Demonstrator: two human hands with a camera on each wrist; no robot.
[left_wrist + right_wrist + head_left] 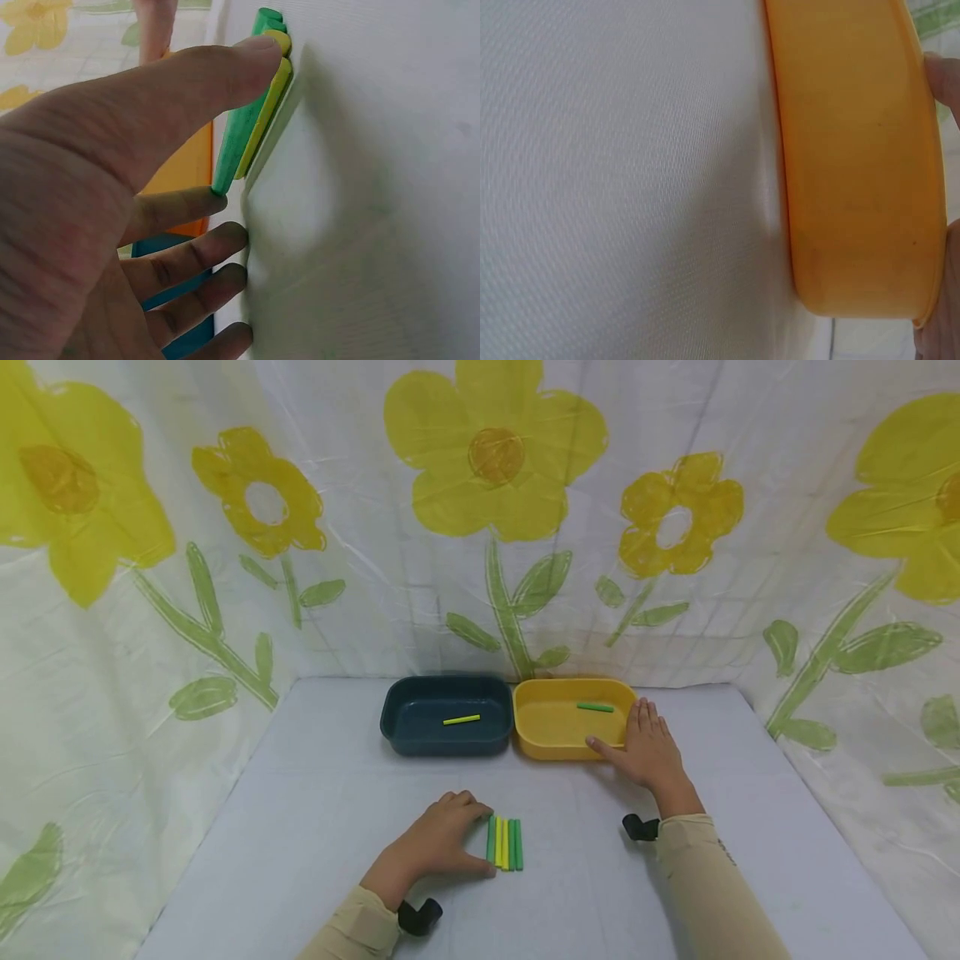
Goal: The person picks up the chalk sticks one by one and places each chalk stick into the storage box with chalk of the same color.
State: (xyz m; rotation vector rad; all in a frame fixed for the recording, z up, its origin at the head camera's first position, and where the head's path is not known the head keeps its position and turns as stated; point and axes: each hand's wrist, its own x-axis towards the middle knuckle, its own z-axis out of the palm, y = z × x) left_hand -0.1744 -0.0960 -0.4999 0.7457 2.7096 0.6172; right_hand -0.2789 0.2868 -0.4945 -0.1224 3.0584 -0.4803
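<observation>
While our right hand lies flat with fingers spread against the yellow tray, apparently steadying it, our left hand curls thumb and forefinger round the end stick of the row of green and yellow sticks on the tabletop. One yellow stick lies in the dark blue tray and one green stick in the yellow, so the colours look deliberately crossed.

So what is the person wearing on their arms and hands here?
Both hands, left hand and right hand, are bare. Each forearm is covered by a beige long sleeve ending at the wrist. A small black camera mount sits at each wrist.
</observation>
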